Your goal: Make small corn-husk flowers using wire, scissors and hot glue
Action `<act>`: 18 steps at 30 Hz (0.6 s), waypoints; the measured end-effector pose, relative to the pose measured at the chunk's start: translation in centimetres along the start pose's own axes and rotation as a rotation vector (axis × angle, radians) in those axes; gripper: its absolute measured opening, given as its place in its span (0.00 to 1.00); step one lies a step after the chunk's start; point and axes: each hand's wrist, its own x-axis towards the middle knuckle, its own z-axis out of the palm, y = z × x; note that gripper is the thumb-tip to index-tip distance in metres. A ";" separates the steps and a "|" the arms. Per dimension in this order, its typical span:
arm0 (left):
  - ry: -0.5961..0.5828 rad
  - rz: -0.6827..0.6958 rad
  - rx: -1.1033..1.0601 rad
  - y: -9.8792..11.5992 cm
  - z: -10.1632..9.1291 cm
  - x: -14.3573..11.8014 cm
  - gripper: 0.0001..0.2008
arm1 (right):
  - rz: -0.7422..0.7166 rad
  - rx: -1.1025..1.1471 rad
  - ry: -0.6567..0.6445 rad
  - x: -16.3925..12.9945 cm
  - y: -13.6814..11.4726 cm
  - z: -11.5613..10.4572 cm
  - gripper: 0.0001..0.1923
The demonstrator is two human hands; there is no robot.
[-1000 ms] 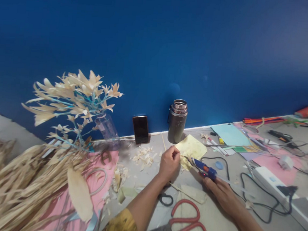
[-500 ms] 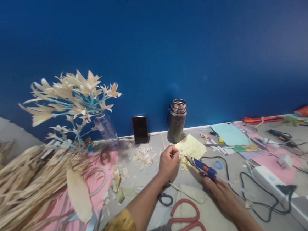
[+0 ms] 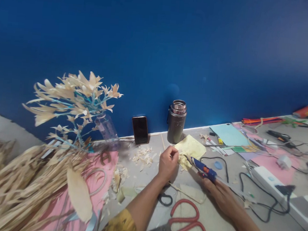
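A: Left hand [image 3: 168,163] pinched shut on a small pale piece, too small to identify. Right hand [image 3: 221,195] wrapped around glue gun [image 3: 202,168], nozzle just beside left fingertips, over yellow paper [image 3: 191,148].

B: Burn risk: hot tip near fingers. Cord [image 3: 248,201] loops toward power strip [image 3: 276,185]; snagging possible. Scissors [image 3: 182,226] near forearms.

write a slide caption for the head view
Left hand pinches a small piece beside a blue glue gun under the right hand.
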 end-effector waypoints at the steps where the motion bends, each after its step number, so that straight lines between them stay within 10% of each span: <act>1: -0.003 0.006 0.005 0.0 0.0 -0.1 0.04 | -0.004 0.005 -0.012 0.0 -0.1 0.1 0.27; 18: 0.059 -0.208 -0.403 0.8 -0.2 0.6 0.08 | -0.207 -0.366 -0.059 1.9 -2.3 -0.9 0.14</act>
